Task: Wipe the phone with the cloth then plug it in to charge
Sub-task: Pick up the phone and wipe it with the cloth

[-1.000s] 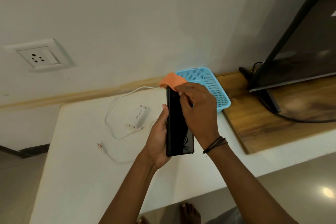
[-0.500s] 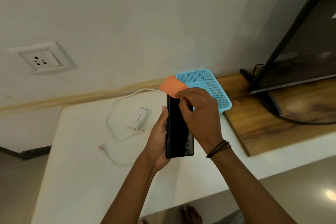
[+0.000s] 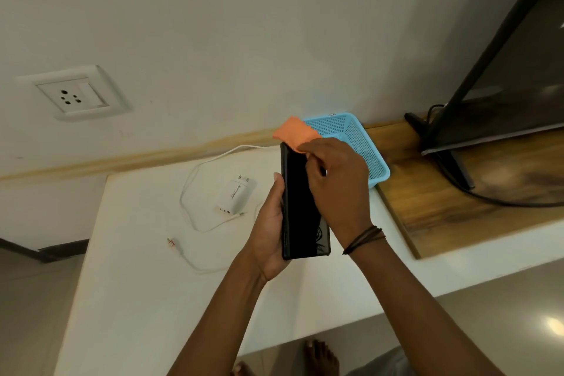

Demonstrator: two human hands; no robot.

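over the white desk (image 3: 137,299), the left hand (image 3: 268,232) grips the black phone (image 3: 300,207) by its edges, screen bared for wiping. the right hand (image 3: 338,186) has its fingers (image 3: 317,156) pinching the orange cloth (image 3: 294,133) against the phone's top end. the charger (image 3: 236,194) and cable (image 3: 195,171) lie nearby, unplugged and within reach.

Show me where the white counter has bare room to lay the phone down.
Bare: the near-left counter, from the cable to the front edge; also the strip beside the wooden board. Crowded: around the charger and basket.
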